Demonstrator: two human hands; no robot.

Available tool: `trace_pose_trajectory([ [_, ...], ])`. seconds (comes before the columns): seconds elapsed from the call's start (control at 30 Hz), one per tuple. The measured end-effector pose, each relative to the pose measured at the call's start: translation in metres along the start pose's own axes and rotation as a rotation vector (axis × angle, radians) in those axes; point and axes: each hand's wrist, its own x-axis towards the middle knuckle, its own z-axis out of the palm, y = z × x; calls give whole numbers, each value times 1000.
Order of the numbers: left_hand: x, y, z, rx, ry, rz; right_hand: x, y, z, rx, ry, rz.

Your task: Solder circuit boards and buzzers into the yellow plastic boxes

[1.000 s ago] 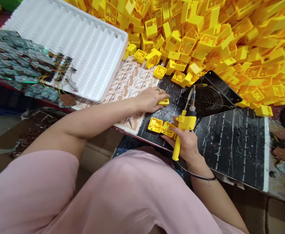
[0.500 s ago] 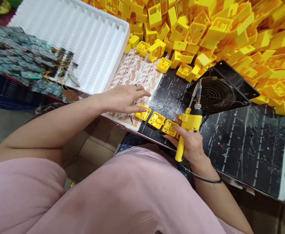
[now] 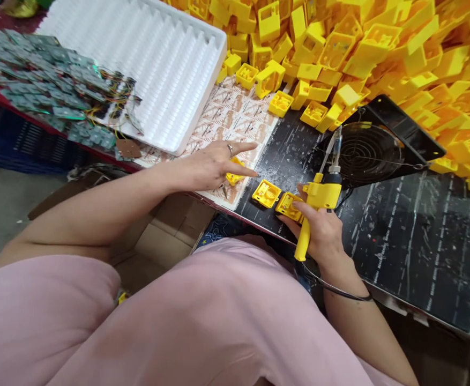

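My right hand (image 3: 321, 228) grips a yellow soldering gun (image 3: 322, 195), its metal tip pointing away from me. The thumb and fingers of that hand also touch a yellow plastic casing (image 3: 289, 206), open side up on the black mat. Just left of it lies another open yellow casing (image 3: 267, 193), untouched. My left hand (image 3: 214, 165) reaches over a third yellow casing (image 3: 235, 172) on the patterned sheet, partly covering it. Two of its fingers stretch out apart; the others are hidden beneath, so any grip there is unclear.
A heap of yellow casings (image 3: 335, 48) fills the back. A black fan (image 3: 373, 150) stands on the black mat (image 3: 403, 241), close to the soldering gun's tip. At left are a white foam tray (image 3: 150, 69) and a pile of wired circuit boards (image 3: 45, 80).
The leftmost casing has shifted left and away from me, out of the row, along with my left hand. My right hand keeps the soldering gun by its casing. The view has shifted slightly.
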Motion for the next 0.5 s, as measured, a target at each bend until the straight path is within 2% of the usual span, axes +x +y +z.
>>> trace_pose_trajectory([
  [0.1,-5,13,15,104,181,-211,-1,0,-1,17,-3,-10],
  [0.17,-7,20,21,165,173,-278,-4,2,-1,29,-2,-12],
  [0.27,-7,26,24,117,84,-186,-10,8,3,37,-5,2],
  [0.37,0,35,29,31,59,-35,-10,15,7,134,-6,7],
  [0.43,4,40,32,17,101,4,-7,19,5,158,-19,-37],
  [0.5,0,37,25,24,194,-39,-2,21,-1,126,-39,-77],
])
